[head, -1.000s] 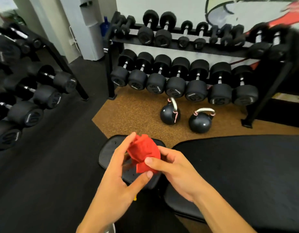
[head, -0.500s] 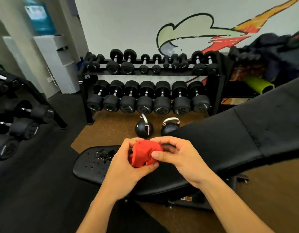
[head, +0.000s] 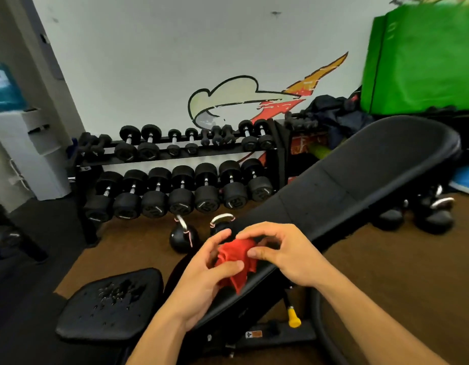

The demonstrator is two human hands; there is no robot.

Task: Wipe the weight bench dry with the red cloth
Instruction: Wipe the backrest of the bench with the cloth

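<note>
We hold the bunched red cloth between both hands, the left hand and right hand each pinching it, just above the lower end of the bench backrest. Water drops lie on the seat pad to the left, apart from the cloth.

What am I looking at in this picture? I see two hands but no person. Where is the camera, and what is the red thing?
The camera sits on a person's head and looks forward and down, so only their arms show. The left hand and right hand together hold a crumpled red cloth above a black weight bench. Water drops lie on the bench's seat pad, low on the left. Behind stand a dumbbell rack and kettlebells on the floor.
</note>
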